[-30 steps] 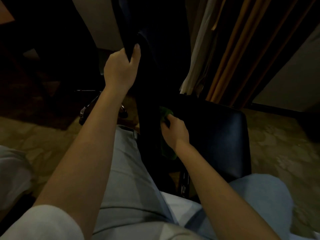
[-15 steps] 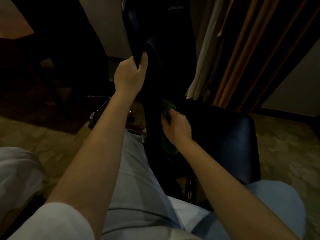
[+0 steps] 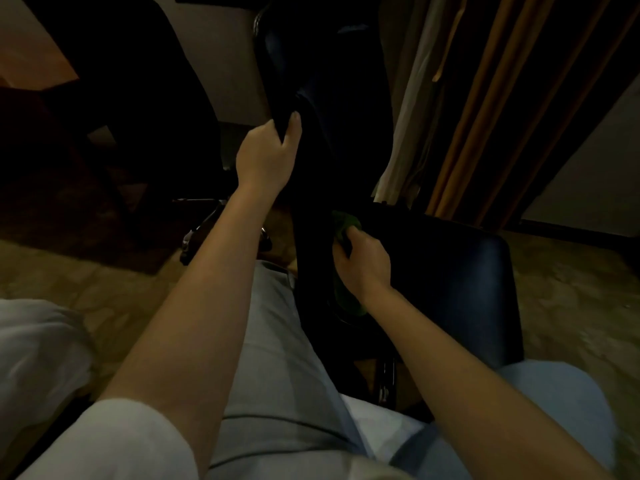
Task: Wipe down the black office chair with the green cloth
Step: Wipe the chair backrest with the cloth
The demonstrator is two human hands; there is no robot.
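The black office chair [image 3: 460, 278] stood close before the person's legs, its backrest rising dark at centre. The seat's far edge lay near the curtains [image 3: 485, 116], and open carpet showed to the right. The left arm reached straight out, and the left hand [image 3: 266, 154] curled round the backrest's left edge. The right hand [image 3: 363, 261] gripped the green cloth [image 3: 348, 221], bunched against the crease where seat met backrest. Both holds matched those of half a second before.

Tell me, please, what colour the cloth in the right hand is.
Green; the cloth shows best in the head view.
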